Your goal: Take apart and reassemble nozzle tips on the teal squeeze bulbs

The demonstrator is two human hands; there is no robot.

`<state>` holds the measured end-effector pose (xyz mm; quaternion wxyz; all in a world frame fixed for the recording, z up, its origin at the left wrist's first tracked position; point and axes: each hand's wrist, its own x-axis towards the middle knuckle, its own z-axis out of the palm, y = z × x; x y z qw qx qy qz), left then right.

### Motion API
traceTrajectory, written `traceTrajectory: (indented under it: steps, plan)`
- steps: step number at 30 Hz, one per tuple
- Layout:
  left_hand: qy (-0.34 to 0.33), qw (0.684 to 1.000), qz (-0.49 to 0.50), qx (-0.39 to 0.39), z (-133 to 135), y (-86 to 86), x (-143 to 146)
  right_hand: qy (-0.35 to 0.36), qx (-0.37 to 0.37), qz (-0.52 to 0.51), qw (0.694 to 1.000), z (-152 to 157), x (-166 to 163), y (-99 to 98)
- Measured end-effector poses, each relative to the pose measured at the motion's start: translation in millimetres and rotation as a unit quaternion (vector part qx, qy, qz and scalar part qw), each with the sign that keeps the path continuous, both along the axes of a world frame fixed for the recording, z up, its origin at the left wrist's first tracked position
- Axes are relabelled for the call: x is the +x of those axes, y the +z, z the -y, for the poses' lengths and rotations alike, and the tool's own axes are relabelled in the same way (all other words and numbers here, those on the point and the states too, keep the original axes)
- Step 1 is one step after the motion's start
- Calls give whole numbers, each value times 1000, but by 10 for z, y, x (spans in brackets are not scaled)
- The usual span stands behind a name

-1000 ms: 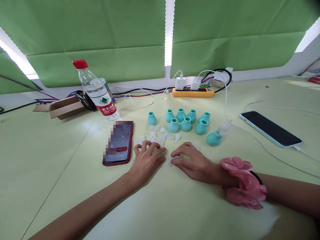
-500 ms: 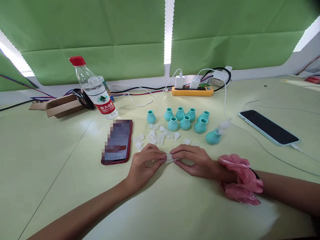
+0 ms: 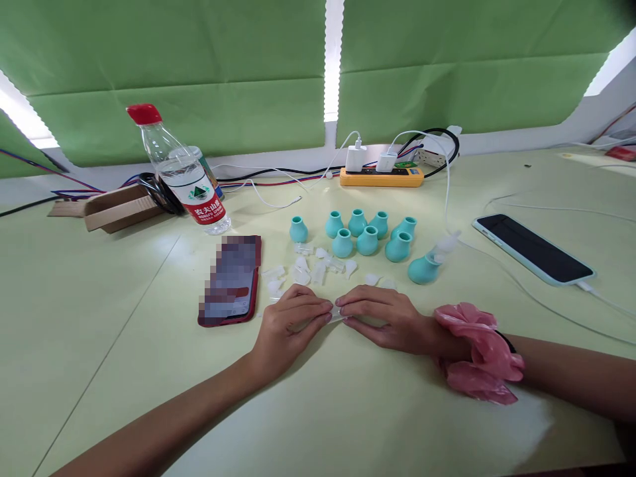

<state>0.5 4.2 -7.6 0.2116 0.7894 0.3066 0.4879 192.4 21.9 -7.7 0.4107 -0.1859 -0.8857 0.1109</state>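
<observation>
Between the fingertips of my left hand [image 3: 294,321] and my right hand [image 3: 382,317] is a small translucent plastic piece [image 3: 338,314]. Both hands pinch it from opposite sides, low over the table, and the fingers hide most of it. Beyond my hands lie several loose clear and whitish plastic pieces [image 3: 319,272]. Behind those stand several turquoise rubber bulbs [image 3: 368,241], their open necks upward. One more turquoise bulb [image 3: 423,270] lies tilted at the right with a clear nozzle [image 3: 446,246] in its neck. A pink scrunchie [image 3: 479,351] circles my right wrist.
A red-cased phone [image 3: 231,281] lies left of the pieces, a light-cased phone [image 3: 534,248] at the right on a white cable. Further back are a water bottle [image 3: 206,209], an open cardboard box [image 3: 119,211] and an orange power strip [image 3: 381,177] with chargers and cables.
Less of the translucent piece shows between my fingertips than before. Both hands stay nearly in place; the view has shifted slightly.
</observation>
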Motion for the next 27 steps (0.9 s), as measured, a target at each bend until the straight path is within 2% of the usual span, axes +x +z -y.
traceTrajectory:
  steps: [6,14,22,24,27]
  plan:
    - [-8,998,-27,49,5,-2,3,1,0,-6,1000,4,0,-14]
    - [-8,998,-43,53,21,29,2,-9,16,-18,1000,19,0,21]
    - [-18,997,-60,53,12,70,3,-29,47,-25,998,48,10,-44]
    - [-32,999,-42,14,31,100,-12,-20,67,-29,997,40,21,-56]
    - [-31,992,-16,-125,75,174,-30,20,99,-10,995,25,56,-35]
